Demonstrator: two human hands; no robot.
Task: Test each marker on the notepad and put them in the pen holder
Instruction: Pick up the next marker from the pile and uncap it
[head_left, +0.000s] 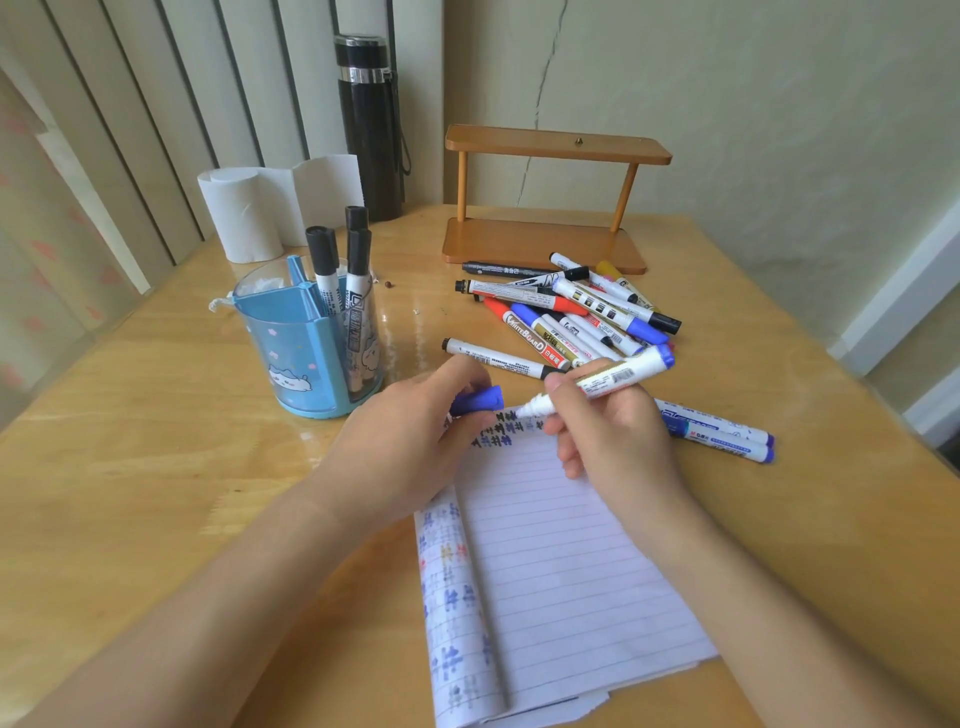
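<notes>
Over notepad (550, 545) top edge, your right hand (613, 441) grips uncapped blue marker (602, 380), tip over inked marks. Your left hand (410, 441) pinches blue cap (480, 400). Wooden table (156, 467) beneath, pale wall (779, 130) behind. Blue pen holder (291, 338) holds three black-capped markers (322, 249); loose marker pile (571, 312) lies beyond.
</notes>
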